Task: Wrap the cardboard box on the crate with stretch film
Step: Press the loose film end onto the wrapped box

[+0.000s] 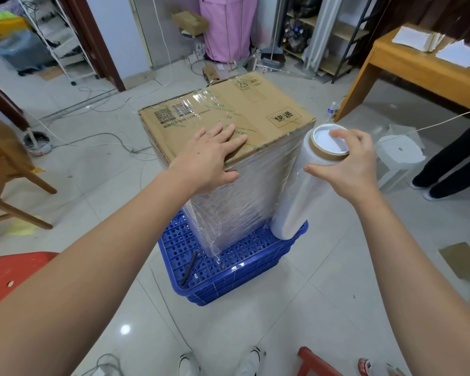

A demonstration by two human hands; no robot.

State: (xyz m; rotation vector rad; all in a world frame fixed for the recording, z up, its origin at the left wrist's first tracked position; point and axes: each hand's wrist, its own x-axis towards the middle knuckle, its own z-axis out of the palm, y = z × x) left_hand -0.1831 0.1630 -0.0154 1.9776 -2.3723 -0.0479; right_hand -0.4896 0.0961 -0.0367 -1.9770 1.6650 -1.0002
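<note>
Our arms: both reach forward and down from the bottom edge; our feet in white shoes (251,360) stand on the pale floor tiles (323,308) just below.
Our left hand (210,158): lies flat with fingers straight on the near top edge of the cardboard box (228,118), thumb down over the wrapped side; it holds nothing.
Our right hand (349,164): fingers and thumb curl round the top end of the stretch film roll (296,191), one finger over the rim of its cardboard core.
Roll: stands upright but leaning, touching the right corner of the box; its bottom end rests at the crate's right rim.
Box: stands upright on the blue crate (234,267); its sides are covered in film, the top mostly bare cardboard with some film over the far left corner.
Crate: an upturned blue perforated crate on the floor; besides the box it bears a dark stick (189,267) on its near left part.
Room around: open tiles on the near and right sides of the crate; a red stool (8,275) near left, a wooden table (418,66) far right, a white stool (399,156) and someone's dark trouser legs (456,164) at right; loose cables (101,137) lie on the floor at left.
</note>
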